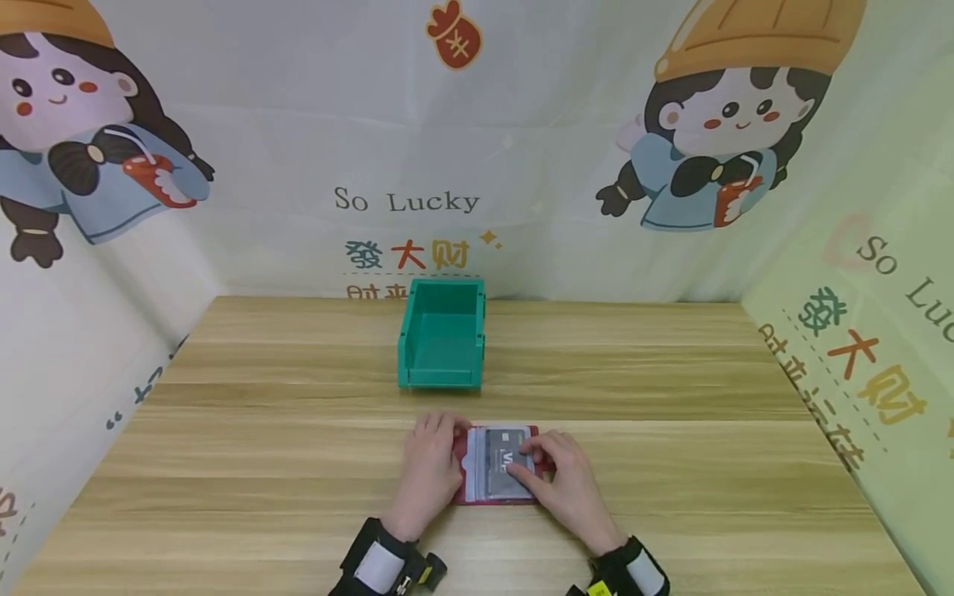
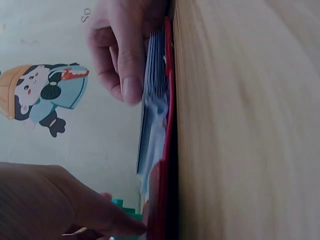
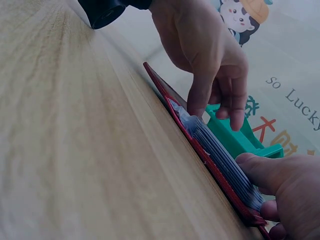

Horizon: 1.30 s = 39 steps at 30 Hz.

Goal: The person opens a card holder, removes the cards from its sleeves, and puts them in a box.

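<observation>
A red card holder (image 1: 459, 497) lies open on the table, with a stack of clear sleeves (image 3: 222, 160) spread on its right side. In the top sleeve is a grey card (image 1: 498, 482) with white letters partly covered by a thumb. My left hand (image 1: 431, 463) rests on the left cover, its fingers pressing down near the fold. My right hand (image 1: 566, 484) holds the right side of the holder, thumb on the top sleeve and fingers at the outer edge. In the left wrist view, the sleeves (image 2: 155, 70) stand in a thick layered pile above the red cover.
Behind the holder stands a green open-front bin (image 1: 443, 343) near the table's back edge. The wooden table (image 1: 298, 463) extends to both sides. Printed cloth (image 1: 559, 165) hangs around its back and sides.
</observation>
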Motion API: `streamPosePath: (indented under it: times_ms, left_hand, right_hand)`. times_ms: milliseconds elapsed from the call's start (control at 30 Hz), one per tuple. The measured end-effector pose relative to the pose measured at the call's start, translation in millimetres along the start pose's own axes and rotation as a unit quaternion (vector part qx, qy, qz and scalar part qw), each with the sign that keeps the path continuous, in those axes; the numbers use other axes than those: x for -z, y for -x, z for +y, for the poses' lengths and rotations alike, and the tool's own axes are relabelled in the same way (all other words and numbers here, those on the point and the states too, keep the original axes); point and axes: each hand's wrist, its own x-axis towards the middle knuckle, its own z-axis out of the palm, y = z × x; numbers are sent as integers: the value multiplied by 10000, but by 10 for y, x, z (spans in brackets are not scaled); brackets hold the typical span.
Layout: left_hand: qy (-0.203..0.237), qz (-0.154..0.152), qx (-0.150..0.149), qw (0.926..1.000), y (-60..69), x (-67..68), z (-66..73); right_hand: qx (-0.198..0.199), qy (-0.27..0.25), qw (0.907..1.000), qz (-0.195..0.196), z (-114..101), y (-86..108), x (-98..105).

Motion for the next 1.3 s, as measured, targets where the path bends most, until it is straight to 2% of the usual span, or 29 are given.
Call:
streamPosePath:
  times_ms: [100,300,433,533,733,1133,1300]
  left_hand:
    - [181,-152,-162,9996,-5,-19,23]
    - [535,-533,174,9970,1,-58,13]
    - [672,-498,228,9962,0,-97,-15]
    - [947,-593,325,9932,-16,-100,-28]
    - [1358,-1047,632,9832,-74,-70,-22]
    - [1469,-1150,843,9788,-110,-66,-20]
    - [1512,-1208,877,9772,-129,-63,-24]
  right_hand:
    - [30,-19,10000,2,-3,-2,-5]
    - [-48,-12,10000,-33,-14,7,-5]
    - [-38,-75,10000,-50,-7,19,0]
    - [35,-108,9999,-31,2,21,-1]
    - [51,-59,10000,-33,9,18,-2]
    - [-24,79,9999,-109,-13,-6,-5]
    - [98,178,9998,-71,-9,-18,-11]
